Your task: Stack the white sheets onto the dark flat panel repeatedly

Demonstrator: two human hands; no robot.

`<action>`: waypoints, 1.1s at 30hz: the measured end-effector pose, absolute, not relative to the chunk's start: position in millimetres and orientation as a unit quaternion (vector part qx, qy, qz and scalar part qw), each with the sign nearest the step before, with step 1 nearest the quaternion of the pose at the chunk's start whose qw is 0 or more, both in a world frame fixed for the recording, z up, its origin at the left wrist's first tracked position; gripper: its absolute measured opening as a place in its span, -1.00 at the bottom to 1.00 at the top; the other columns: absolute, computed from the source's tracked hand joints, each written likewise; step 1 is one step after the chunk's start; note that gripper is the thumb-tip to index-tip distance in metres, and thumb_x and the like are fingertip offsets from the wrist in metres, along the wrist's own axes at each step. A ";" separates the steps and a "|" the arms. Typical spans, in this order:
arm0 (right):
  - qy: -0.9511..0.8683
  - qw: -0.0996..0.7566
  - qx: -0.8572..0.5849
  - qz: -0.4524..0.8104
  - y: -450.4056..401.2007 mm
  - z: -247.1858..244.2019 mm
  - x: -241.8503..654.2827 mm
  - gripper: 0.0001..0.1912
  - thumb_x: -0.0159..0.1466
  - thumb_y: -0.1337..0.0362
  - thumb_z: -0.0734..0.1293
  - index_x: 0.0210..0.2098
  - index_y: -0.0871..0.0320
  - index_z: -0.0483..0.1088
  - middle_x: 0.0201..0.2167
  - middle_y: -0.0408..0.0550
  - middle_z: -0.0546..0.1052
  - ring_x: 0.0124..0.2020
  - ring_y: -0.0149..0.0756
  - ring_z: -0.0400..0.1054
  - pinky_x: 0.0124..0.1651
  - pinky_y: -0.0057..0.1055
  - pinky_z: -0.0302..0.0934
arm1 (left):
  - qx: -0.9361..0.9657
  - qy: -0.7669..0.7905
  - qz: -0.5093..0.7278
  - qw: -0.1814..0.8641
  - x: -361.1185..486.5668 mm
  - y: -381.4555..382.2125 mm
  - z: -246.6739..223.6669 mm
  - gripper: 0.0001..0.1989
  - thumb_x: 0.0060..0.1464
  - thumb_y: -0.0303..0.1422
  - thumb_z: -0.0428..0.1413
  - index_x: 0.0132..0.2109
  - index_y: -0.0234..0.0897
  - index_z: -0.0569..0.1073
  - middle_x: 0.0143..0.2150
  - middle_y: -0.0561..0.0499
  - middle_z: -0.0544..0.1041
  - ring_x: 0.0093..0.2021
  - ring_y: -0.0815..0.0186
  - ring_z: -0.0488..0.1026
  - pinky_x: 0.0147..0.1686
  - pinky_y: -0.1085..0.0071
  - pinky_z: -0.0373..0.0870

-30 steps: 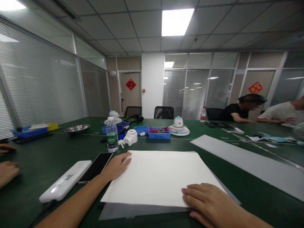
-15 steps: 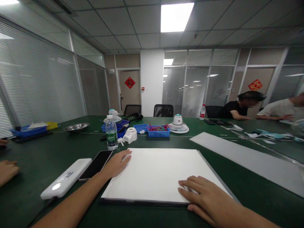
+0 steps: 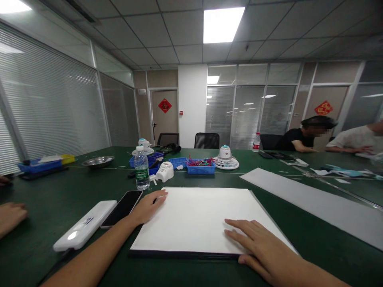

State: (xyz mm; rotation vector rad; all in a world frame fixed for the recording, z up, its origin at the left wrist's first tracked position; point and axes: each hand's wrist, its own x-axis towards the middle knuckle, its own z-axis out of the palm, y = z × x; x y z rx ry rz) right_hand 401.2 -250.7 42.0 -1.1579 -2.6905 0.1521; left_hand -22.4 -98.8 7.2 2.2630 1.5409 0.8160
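One flat white rectangular paper sheet [image 3: 191, 219]; left hand [image 3: 149, 207] at left edge, right hand [image 3: 260, 243] at near-right corner; both hands' fingers [image 3: 241, 225] parted.

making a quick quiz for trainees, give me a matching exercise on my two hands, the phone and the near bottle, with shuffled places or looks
1. left hand
2. right hand
3. phone
4. near bottle

a. green-labelled, upright
b. at the white paper's near right corner
c. black screen facing up
d. at that paper's far left corner

Pairs: 1-d, 2-b, 3-c, 4-a
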 end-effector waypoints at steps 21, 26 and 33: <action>-0.645 0.055 -0.756 -0.097 -161.4 7.6 646.1 -0.38 0.44 0.06 -0.04 0.05 0.37 0.44 -0.03 0.46 0.51 -0.03 0.16 0.46 -0.05 -0.06 0.27 | 0.803 0.546 0.231 0.063 -17.4 -96.1 4.4 -0.43 0.16 -0.01 0.00 0.15 -0.26 0.51 0.24 -0.08 0.47 0.26 0.05 0.37 0.31 0.17 0.18; -0.616 0.041 -0.772 -0.149 -164.8 20.1 597.5 -0.56 0.41 0.23 0.00 -0.09 0.31 0.44 -0.25 0.40 0.55 -0.26 0.14 0.51 -0.26 -0.07 0.26 | 0.786 0.570 0.231 0.059 -15.4 -92.1 3.7 -0.42 0.12 -0.07 0.03 0.18 -0.29 0.48 0.21 -0.11 0.50 0.20 0.05 0.42 0.26 0.18 0.25; -0.725 0.089 -0.662 -0.168 -189.7 31.5 494.5 -0.53 0.46 0.12 -0.03 -0.05 0.11 0.45 -0.22 0.10 0.61 -0.25 -0.09 0.51 -0.18 -0.22 0.27 | 0.789 0.561 0.243 0.066 -20.9 -85.4 -0.1 -0.44 0.12 -0.11 0.01 0.19 -0.27 0.47 0.23 -0.07 0.48 0.23 0.07 0.40 0.26 0.17 0.25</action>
